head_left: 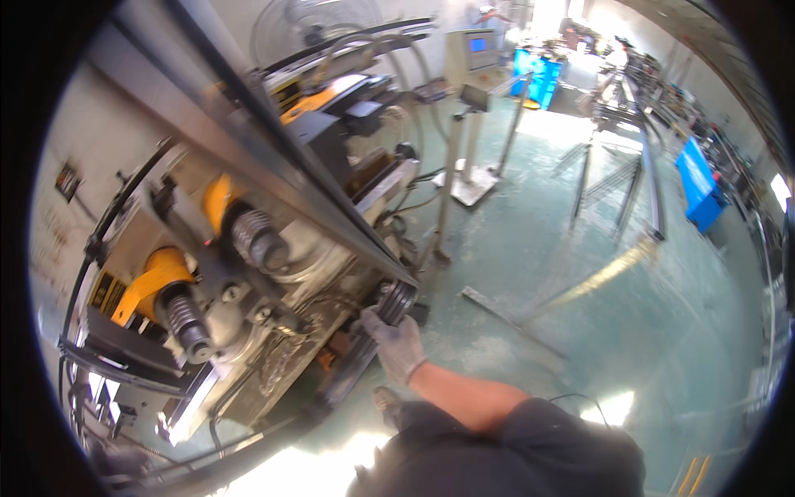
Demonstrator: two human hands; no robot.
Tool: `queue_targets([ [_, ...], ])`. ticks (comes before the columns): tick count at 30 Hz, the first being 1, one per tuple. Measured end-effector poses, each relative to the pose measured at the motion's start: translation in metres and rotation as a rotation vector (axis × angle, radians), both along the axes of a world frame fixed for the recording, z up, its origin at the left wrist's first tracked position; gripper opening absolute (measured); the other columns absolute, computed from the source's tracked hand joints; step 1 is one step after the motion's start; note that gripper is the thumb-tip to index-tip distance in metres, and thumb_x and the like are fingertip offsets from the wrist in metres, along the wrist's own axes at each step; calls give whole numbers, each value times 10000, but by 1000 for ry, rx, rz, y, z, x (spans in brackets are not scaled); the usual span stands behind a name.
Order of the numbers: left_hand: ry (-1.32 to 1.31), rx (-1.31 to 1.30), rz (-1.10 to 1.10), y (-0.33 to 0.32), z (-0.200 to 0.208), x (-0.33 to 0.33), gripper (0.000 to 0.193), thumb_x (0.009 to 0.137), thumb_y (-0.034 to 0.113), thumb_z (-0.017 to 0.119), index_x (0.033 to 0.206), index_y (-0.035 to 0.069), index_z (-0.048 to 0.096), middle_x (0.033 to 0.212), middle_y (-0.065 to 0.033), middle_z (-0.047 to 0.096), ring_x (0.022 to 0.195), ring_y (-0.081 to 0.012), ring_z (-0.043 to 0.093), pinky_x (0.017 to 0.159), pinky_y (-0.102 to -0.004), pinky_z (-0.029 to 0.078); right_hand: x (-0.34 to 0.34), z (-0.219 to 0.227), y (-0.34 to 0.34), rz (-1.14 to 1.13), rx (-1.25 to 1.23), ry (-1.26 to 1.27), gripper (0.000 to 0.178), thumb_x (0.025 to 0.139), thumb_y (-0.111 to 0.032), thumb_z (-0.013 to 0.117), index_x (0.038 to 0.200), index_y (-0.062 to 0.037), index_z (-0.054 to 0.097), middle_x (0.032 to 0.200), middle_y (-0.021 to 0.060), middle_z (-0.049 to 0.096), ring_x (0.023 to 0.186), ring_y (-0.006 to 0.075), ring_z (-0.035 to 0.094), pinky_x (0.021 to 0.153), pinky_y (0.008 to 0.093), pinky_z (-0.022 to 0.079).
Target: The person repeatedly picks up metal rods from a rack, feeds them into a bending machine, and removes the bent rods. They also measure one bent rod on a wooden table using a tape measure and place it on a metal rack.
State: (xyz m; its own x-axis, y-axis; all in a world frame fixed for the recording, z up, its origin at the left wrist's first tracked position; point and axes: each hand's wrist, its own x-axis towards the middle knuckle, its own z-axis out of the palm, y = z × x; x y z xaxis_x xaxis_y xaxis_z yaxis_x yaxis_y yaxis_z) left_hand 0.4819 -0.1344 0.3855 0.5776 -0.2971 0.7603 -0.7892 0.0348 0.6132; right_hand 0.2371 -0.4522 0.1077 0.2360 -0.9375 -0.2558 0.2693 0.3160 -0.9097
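My right hand (397, 346), in a grey work glove, reaches up and left from the lower middle. Its fingers are closed round the corner end of a dark profile frame (398, 300). One long dark bar (286, 153) of it slants from the upper left down to the hand. Another dark bar (352, 364) runs from near the hand toward the lower left, partly blurred. Just behind the bars stands a machine with two spring-wound cylinders (258, 238) and yellow brackets (153, 282). My left hand is out of view.
A metal stand with a white base (468, 184) and a grey control box with a screen (472, 50) are farther off. Blue panels (701, 184) and a long rack (621, 116) line the right. A thin strip (509, 321) lies on the green floor (563, 398).
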Motion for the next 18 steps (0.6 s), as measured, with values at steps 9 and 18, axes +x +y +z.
queue_targets([
  [9,788,217,-295,11,-291,-101,320,1148,78,641,1382,-118,737,1276,-195,832,1163,-259,807,1071,-354,648,-412,-2,-22,-707,-351,587,253,1181,-281,678,1181,-33,726,822,40,697,713,150,639,668,384,528],
  [18,1752,666,-526,-135,-418,-377,408,1090,48,658,1477,-81,664,1318,-184,795,1246,-330,763,1166,-488,605,-671,90,-148,-931,-590,1354,270,1098,-297,751,1199,-47,730,979,257,790,910,424,805,792,515,591],
])
